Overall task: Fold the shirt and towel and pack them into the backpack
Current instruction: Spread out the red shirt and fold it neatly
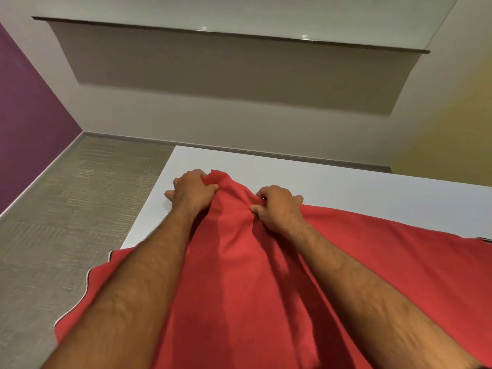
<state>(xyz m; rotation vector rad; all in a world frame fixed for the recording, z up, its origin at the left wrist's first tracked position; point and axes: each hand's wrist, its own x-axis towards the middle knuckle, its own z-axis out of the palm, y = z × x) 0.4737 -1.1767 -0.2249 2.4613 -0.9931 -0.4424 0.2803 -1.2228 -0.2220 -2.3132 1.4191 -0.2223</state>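
Observation:
A red shirt (266, 275) with a thin white and dark trim along its left edge lies spread over the white table (346, 187) and hangs off the table's left side. My left hand (190, 191) grips a bunched fold at the shirt's far end. My right hand (277, 206) pinches the cloth just to the right of it, and a raised ridge of fabric runs between the two hands. Both forearms lie over the shirt. No towel or backpack is in view.
Grey-green carpet (80, 209) lies to the left of the table. A pale wall with a dark baseboard (266, 153) runs right behind the table's far edge, and a purple wall (26, 129) stands at the far left.

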